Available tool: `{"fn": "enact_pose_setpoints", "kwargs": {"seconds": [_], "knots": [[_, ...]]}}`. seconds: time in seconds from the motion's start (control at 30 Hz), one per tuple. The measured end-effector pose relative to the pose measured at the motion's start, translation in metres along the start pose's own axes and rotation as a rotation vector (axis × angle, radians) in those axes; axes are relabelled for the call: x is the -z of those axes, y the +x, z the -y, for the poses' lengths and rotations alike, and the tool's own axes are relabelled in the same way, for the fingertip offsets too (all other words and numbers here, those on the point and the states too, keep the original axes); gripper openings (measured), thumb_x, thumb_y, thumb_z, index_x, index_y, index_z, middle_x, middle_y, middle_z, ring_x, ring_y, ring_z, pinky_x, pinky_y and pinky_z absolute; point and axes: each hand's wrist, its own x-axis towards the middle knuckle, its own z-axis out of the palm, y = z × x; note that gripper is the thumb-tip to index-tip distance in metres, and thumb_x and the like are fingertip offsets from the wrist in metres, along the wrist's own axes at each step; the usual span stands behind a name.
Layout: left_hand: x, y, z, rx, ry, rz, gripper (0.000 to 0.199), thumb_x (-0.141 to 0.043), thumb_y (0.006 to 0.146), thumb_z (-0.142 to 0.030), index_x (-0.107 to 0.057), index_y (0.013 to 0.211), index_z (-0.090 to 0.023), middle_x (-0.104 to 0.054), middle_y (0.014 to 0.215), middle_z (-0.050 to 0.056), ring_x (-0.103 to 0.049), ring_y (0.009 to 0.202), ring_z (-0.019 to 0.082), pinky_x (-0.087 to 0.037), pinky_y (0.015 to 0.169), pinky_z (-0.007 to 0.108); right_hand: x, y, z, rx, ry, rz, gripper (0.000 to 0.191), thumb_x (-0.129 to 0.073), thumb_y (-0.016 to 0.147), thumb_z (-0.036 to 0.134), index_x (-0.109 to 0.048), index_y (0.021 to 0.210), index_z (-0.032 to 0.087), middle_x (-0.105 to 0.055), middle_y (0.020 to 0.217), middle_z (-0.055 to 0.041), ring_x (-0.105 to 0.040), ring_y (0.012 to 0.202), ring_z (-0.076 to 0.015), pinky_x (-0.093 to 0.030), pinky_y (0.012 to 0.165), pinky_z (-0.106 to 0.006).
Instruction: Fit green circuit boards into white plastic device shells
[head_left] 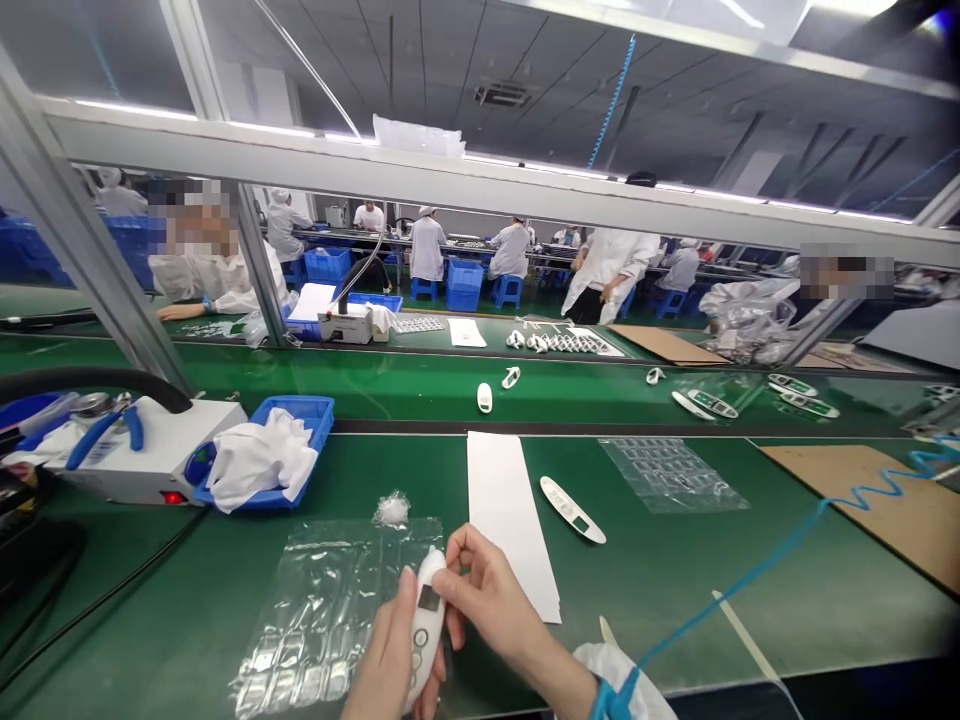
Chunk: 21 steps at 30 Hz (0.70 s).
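Observation:
In my left hand (386,650) is a slim white handheld device (421,636) with a small dark display window and round buttons, its pointed end facing away from me. My right hand (491,590) closes thumb and fingers on its upper part, near that tip. A clear plastic tray (304,610) with compartments lies left of my hands. Just beyond it sits a small clump of clear material (392,508). To the right rest a white paper strip (510,510) and a white elongated shell (572,510) with a window cut-out.
At left stand a white box (142,450) with blue-handled pliers and a blue bin (319,425) holding white cloth. A blue coiled cord (750,570) runs from my right wrist. Behind is a green conveyor belt (390,390) with several white parts. Cardboard (862,490) lies right.

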Motion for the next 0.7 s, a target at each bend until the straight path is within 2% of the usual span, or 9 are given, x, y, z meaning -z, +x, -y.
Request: {"fn": "enact_pose_setpoints", "kwargs": {"seconds": [0.1,0.17,0.23,0.3,0.37,0.43,0.53,0.6,0.7], "knots": [[0.008,0.009,-0.012,-0.029,0.033,0.048,0.066,-0.035,0.078,-0.079,-0.057,0.069,-0.017,-0.051,0.044,-0.003,-0.040,0.030,0.008,-0.026,0.033,0.019,0.009,0.017,0.009,-0.014,-0.117,0.052,0.044,-0.067,0.077,0.056,-0.041,0.083,0.022,-0.056,0.063,0.0077,-0.058,0.038,-0.0102,-0.042,0.036,-0.018],[0.013,0.018,-0.023,-0.079,0.072,0.098,0.055,-0.047,0.077,-0.074,-0.052,0.083,-0.020,-0.055,0.052,-0.005,-0.040,0.030,0.007,-0.025,0.032,0.019,0.025,0.041,0.019,-0.017,-0.368,0.023,0.039,-0.055,0.083,0.058,-0.044,0.083,0.021,-0.058,0.063,0.0051,-0.063,0.046,-0.0138,-0.049,0.044,-0.023],[0.018,0.028,-0.037,-0.113,0.108,0.148,0.046,-0.052,0.079,-0.068,-0.048,0.088,-0.023,-0.056,0.058,-0.006,-0.043,0.034,0.008,-0.029,0.035,0.019,0.051,0.076,0.031,-0.022,-0.643,-0.079,0.035,-0.048,0.089,0.053,-0.048,0.081,0.019,-0.061,0.066,0.0011,-0.065,0.055,-0.0157,-0.052,0.051,-0.026],[0.024,0.042,-0.050,-0.153,0.119,0.189,0.040,-0.055,0.081,-0.062,-0.047,0.088,-0.023,-0.059,0.065,-0.004,-0.049,0.041,0.009,-0.037,0.042,0.020,0.082,0.118,0.044,-0.029,-0.801,-0.206,0.029,-0.050,0.092,0.043,-0.053,0.081,0.016,-0.064,0.072,-0.0027,-0.067,0.067,-0.0175,-0.053,0.060,-0.027],[0.031,0.061,-0.063,-0.191,0.160,0.205,0.037,-0.058,0.079,-0.055,-0.048,0.091,-0.022,-0.061,0.071,-0.002,-0.053,0.050,0.011,-0.042,0.049,0.022,0.112,0.162,0.055,-0.048,-0.943,-0.336,0.022,-0.054,0.093,0.035,-0.059,0.087,0.014,-0.066,0.088,-0.0061,-0.065,0.084,-0.0197,-0.053,0.074,-0.032],[0.038,0.087,-0.077,-0.216,0.263,0.175,0.036,-0.057,0.079,-0.051,-0.050,0.096,-0.020,-0.063,0.075,0.000,-0.056,0.057,0.013,-0.046,0.054,0.025,0.135,0.200,0.061,-0.096,-1.085,-0.452,0.021,-0.057,0.093,0.033,-0.061,0.100,0.013,-0.064,0.104,-0.0075,-0.062,0.095,-0.0214,-0.052,0.083,-0.039],[0.048,0.139,-0.104,-0.258,0.440,0.084,0.032,-0.056,0.081,-0.044,-0.056,0.096,-0.016,-0.062,0.073,0.001,-0.059,0.064,0.016,-0.049,0.062,0.028,0.152,0.247,0.060,-0.195,-1.260,-0.550,0.030,-0.058,0.094,0.035,-0.058,0.116,0.015,-0.059,0.119,-0.0086,-0.060,0.103,-0.0235,-0.050,0.088,-0.045],[0.054,0.180,-0.124,-0.281,0.556,0.018,0.022,-0.062,0.080,-0.036,-0.061,0.088,-0.015,-0.060,0.067,-0.001,-0.060,0.066,0.016,-0.049,0.066,0.029,0.155,0.271,0.054,-0.252,-1.350,-0.554,0.031,-0.058,0.093,0.035,-0.058,0.118,0.015,-0.059,0.119,-0.0090,-0.060,0.104,-0.0239,-0.050,0.089,-0.046],[0.064,0.244,-0.153,-0.269,0.748,-0.101,0.019,-0.063,0.086,-0.033,-0.063,0.088,-0.014,-0.064,0.079,0.000,-0.062,0.073,0.017,-0.052,0.071,0.034,0.157,0.301,0.045,-0.273,-1.455,-0.501,0.029,-0.059,0.093,0.034,-0.059,0.115,0.015,-0.061,0.116,-0.0082,-0.061,0.101,-0.0228,-0.051,0.088,-0.045]]}}
